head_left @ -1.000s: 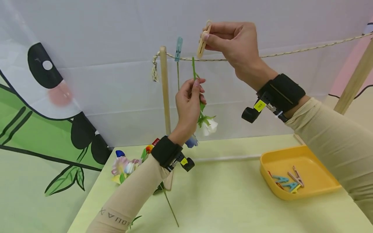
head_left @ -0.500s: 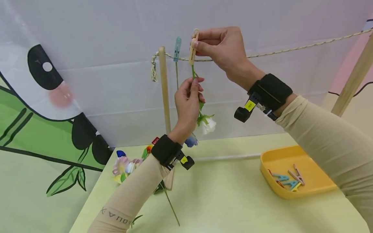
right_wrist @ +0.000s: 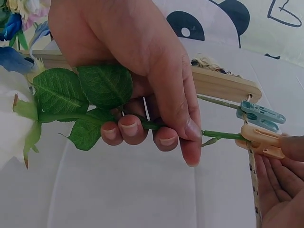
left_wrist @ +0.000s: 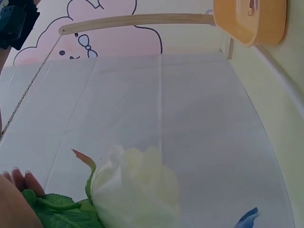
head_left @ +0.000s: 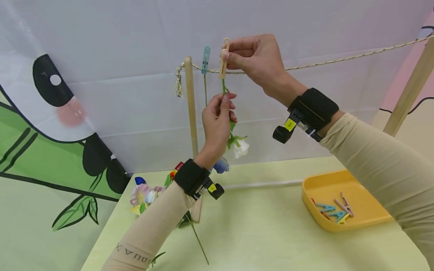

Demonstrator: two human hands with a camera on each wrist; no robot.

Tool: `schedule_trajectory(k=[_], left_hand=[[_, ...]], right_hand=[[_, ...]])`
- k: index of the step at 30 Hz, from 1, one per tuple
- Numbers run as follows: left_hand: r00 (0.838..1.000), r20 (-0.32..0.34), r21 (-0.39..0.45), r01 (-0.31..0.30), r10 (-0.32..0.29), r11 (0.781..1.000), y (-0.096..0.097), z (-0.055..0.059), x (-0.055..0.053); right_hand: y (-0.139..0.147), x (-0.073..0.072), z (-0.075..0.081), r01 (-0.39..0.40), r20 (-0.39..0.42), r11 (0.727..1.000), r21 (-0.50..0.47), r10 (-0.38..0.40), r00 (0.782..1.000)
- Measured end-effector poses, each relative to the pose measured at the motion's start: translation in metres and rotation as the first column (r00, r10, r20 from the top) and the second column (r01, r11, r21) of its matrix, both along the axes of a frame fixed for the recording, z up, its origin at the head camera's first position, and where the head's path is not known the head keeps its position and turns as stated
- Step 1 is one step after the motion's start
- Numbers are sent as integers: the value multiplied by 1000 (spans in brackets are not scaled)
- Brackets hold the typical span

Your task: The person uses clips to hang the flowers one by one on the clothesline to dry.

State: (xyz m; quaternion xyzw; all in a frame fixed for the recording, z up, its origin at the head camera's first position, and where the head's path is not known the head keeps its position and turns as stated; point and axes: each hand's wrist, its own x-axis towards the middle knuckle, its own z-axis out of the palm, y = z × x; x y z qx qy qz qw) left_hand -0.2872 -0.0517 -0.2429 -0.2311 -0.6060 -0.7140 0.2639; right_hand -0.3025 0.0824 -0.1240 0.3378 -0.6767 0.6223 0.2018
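My left hand (head_left: 217, 118) pinches the green stem of a white artificial rose (head_left: 241, 148), which hangs bloom down below the rope (head_left: 325, 61). Above it, my right hand (head_left: 259, 58) pinches a peach clothespin (head_left: 223, 64) between thumb and fingers. In the right wrist view the clothespin's jaws sit over the rope and the stem's tip. Just left of it, a blue clothespin (head_left: 205, 60) clips another thin stem to the rope. A blue flower (head_left: 222, 165) shows below, partly behind my left wrist. The rose's petals and leaves (right_wrist: 59, 92) fill the left of the right wrist view.
A yellow tray (head_left: 369, 210) with several clothespins (head_left: 339, 210) stands at the table's right. Wooden posts (head_left: 191, 109) hold up the rope. Several artificial flowers (head_left: 144, 194) lie at the table's left, and a loose stem (head_left: 199, 241) reaches toward the front.
My right hand has moved left and slightly down, bringing the peach clothespin from above the rope onto the rope and stem tip. The left hand has stayed nearly still with the rose.
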Motion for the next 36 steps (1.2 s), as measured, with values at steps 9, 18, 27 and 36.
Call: schedule_trajectory(k=[9, 18, 27, 36], left_hand=[[1000, -5, -34, -18, 18, 999, -2, 2, 1], [979, -115, -370, -197, 166, 908, -10, -2, 24], [945, -280, -603, -308, 166, 736, -22, -21, 60], [898, -405, -599, -403, 173, 691, -32, -29, 76]], right_hand=[[0, -1, -2, -27, -12, 1000, 10, 27, 1000], [7, -3, -6, -21, -24, 999, 24, 22, 999], [9, 2, -12, 129, -96, 986, 109, -119, 988], [13, 16, -23, 273, -232, 959, 80, -248, 941]])
